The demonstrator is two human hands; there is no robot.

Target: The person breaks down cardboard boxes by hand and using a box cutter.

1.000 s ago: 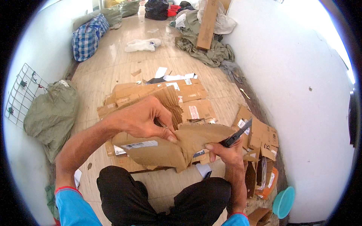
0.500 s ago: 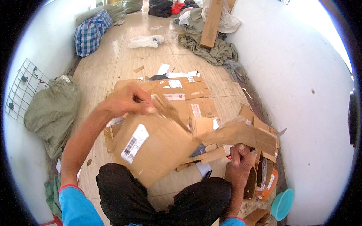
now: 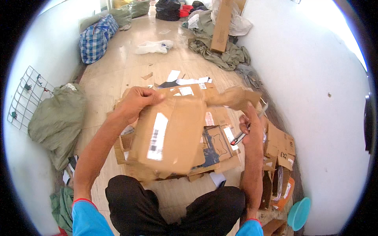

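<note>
My left hand (image 3: 138,103) pinches the upper left edge of a brown cardboard box (image 3: 179,133), opened out and tilted above a pile of cardboard. A white barcode label (image 3: 158,135) is stuck to its face. From the upper right of the box a blurred flap (image 3: 232,98) stretches toward my right hand (image 3: 251,124). That hand is closed round a utility knife (image 3: 238,139) with a dark and red handle; its blade points up past the fingers. My right fingertips are at the flap's end, though whether they grip it I cannot tell.
Flattened cardboard (image 3: 222,155) lies beneath the held box. More cardboard pieces (image 3: 278,145) stand by the right wall, near a turquoise basin (image 3: 299,213). At left are a grey-green sack (image 3: 57,118) and a wire grid (image 3: 24,96). A checked bag (image 3: 97,38) sits farther back.
The box has turned more upright and its label with it. My right hand has risen with the knife, and the flap has swung up. My left hand has shifted slightly right.
</note>
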